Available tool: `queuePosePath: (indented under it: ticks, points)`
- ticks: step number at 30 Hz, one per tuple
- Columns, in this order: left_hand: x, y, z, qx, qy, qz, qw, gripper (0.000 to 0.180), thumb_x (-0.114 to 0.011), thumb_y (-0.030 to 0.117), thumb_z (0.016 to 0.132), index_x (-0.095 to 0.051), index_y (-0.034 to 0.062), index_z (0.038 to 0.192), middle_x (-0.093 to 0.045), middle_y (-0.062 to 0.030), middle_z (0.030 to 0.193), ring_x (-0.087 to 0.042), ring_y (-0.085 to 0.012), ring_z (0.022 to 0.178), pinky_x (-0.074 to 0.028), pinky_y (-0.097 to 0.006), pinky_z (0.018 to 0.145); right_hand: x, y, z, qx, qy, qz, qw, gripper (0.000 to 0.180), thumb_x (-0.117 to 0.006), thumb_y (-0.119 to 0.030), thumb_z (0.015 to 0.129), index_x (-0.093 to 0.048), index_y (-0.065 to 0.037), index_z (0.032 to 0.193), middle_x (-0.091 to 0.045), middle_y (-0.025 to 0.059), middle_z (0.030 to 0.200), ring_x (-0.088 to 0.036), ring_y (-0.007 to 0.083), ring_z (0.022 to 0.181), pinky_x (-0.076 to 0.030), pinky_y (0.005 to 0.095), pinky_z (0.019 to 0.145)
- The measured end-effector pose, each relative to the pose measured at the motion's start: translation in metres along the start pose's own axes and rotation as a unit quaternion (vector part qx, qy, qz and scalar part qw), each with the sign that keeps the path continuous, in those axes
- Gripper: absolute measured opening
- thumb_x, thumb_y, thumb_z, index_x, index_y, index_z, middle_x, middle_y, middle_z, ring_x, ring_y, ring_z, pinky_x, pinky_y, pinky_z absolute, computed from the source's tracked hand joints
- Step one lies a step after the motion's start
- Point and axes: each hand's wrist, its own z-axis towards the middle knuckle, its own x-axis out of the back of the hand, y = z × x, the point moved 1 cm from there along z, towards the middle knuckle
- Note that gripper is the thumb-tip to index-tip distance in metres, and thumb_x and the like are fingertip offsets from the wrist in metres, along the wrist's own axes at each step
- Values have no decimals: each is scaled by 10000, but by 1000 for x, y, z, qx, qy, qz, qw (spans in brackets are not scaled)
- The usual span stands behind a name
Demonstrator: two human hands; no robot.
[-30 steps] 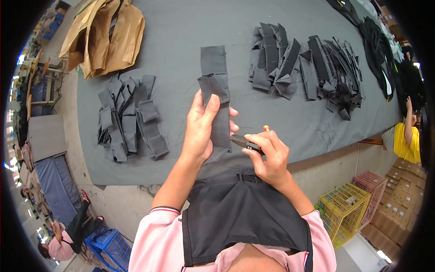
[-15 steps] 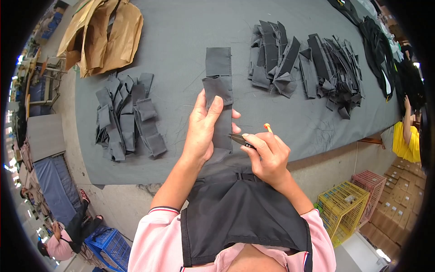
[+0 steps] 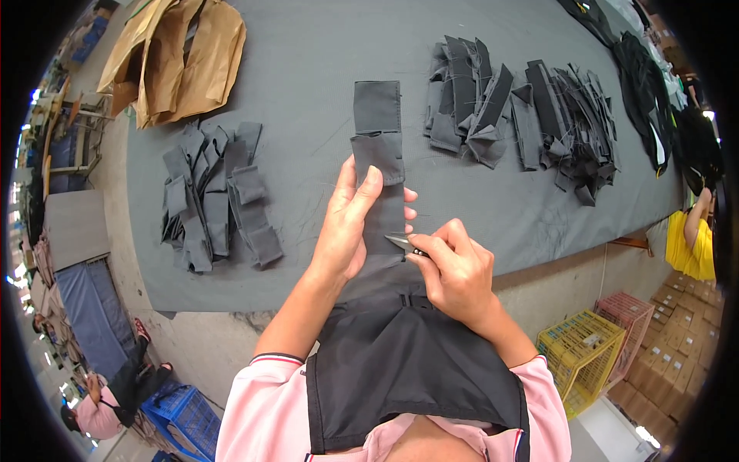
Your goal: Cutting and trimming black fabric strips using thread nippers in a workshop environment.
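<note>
My left hand is closed around a dark grey fabric strip, its thumb on the front and fingertips showing past the right edge. The strip lies lengthwise away from me, with a folded layer across its middle. In my right hand is a pair of thread snips, gripped between thumb and fingers. The blade tips rest over the strip's lower right edge, below my left fingertips. Whether a thread lies between the blades is too small to tell.
On the grey-covered table lie a folded strip pile at left and frayed strip piles at right. A brown paper bag stands far left. Crates and a person in yellow are at right.
The snips have moved left and slightly down onto the strip's edge as my right hand turned. Their yellow-orange end has gone out of sight. The strip has shifted slightly right.
</note>
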Motion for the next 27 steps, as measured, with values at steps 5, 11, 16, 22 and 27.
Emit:
queuePosePath:
  ticks: [5,11,16,22,27]
  points:
    - [-1,2,-4,5,-24,-4,1000,292,-471,334,951,-433,113,1138,-614,-111,919,-614,-172,790,-508,-316,704,-2,0,8,-9,-28,9,1000,242,-729,-58,642,-597,-46,845,-490,59,755,-531,210,558,-421,311,495]
    - [0,0,-5,14,-50,-27,998,294,-464,334,954,-425,116,1148,-600,-116,948,-612,-179,830,-512,-325,723,-7,1,9,35,-27,15,999,230,-723,-90,641,-580,-58,819,-512,52,783,-530,204,554,-426,312,505]
    - [3,-2,-4,67,-48,-54,995,319,-461,348,953,-392,124,1170,-598,-119,953,-615,-195,838,-519,-339,737,-8,3,1,63,-26,-36,997,248,-743,-57,621,-599,-46,823,-492,56,692,-523,211,544,-415,332,496]
    - [4,-3,-5,91,-45,-68,993,342,-464,366,949,-377,133,1183,-595,-120,958,-608,-202,874,-518,-349,745,-2,4,-7,33,-9,-22,999,275,-749,-48,604,-600,-44,836,-512,57,713,-530,219,562,-501,339,647]
    - [6,-1,-5,81,-53,-57,994,342,-469,364,947,-376,138,1187,-591,-116,970,-599,-196,908,-509,-344,768,0,1,-2,16,-46,17,999,286,-712,20,626,-597,-42,880,-519,76,768,-559,234,623,-519,365,752]
